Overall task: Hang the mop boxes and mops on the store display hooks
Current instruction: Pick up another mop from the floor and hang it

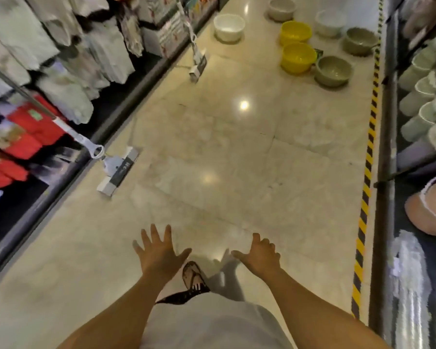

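- The near mop [117,171] stands with its flat white head on the floor [237,159], at the foot of the left shelving [48,192]. Its long handle leans up and away across the shelf front.
- A far mop [198,62] rests the same way further down the aisle, head on the floor, handle tilted against the same shelving. The two mops are well apart.
- Printed boxes [166,36] sit on the shelf beside the far mop's handle, too blurred to read.
- The left hand [159,250] is held out over the floor, fingers spread wide, holding nothing.
- The right hand [259,255] is out beside it, thumb stretched inward and fingers loosely bent, also holding nothing. Neither hand touches a mop.
- Below the hands a foot in a dark sandal [193,274] is on the floor.
- Pale hanging packs [61,46] fill the upper left shelving, with red packs [28,132] lower down behind the near mop's handle.
- On the floor at the far end stand a white basin [229,27], two yellow basins [298,57] touching each other, and grey-green basins [334,71] just beside them.
- A yellow-and-black striped tape [368,167] runs along the floor by the right shelving, where rows of pale pots [423,96] and a pink item [431,212] sit.
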The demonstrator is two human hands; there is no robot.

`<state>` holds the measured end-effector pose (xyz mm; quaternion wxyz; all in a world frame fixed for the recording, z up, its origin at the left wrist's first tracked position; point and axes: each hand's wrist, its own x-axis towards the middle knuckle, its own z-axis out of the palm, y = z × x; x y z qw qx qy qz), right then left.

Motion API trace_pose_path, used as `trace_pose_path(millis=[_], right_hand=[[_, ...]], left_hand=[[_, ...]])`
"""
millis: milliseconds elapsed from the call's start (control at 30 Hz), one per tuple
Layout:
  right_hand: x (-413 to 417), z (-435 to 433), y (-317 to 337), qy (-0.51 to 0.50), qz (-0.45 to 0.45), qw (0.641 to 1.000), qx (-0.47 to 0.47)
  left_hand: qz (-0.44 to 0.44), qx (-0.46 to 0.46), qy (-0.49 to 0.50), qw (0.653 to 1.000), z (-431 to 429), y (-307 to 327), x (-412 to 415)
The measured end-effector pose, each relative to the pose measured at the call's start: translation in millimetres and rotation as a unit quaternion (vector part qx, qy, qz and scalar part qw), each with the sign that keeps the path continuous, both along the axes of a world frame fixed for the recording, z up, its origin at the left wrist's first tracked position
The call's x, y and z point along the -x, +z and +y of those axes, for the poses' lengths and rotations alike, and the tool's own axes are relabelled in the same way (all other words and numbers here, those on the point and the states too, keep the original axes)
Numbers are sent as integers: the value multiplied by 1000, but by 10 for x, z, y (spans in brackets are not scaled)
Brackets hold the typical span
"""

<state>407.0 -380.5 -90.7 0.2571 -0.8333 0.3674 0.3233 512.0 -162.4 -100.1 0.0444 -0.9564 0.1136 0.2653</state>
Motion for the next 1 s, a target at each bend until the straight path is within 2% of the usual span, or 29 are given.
trace_pose_path(millis=[233, 400, 667, 833, 1000], right_hand=[[-1150, 441, 2, 89, -30, 996, -1], [-1674, 653, 51, 168, -49, 984, 6], [-2357, 52, -38, 193, -30, 981, 14], [-3142, -404, -4, 216, -36, 976, 10], [-3949, -906, 159, 237, -55, 970, 21]], left_hand=[[-33, -4, 112, 993, 598, 62, -654], [-23, -14, 152, 988, 731, 47, -862], [7, -11, 178, 984, 219, -27, -1513], [5, 4, 255, 967, -211, 29, -2168], [-17, 51, 289, 956, -809, 238, -2846]])
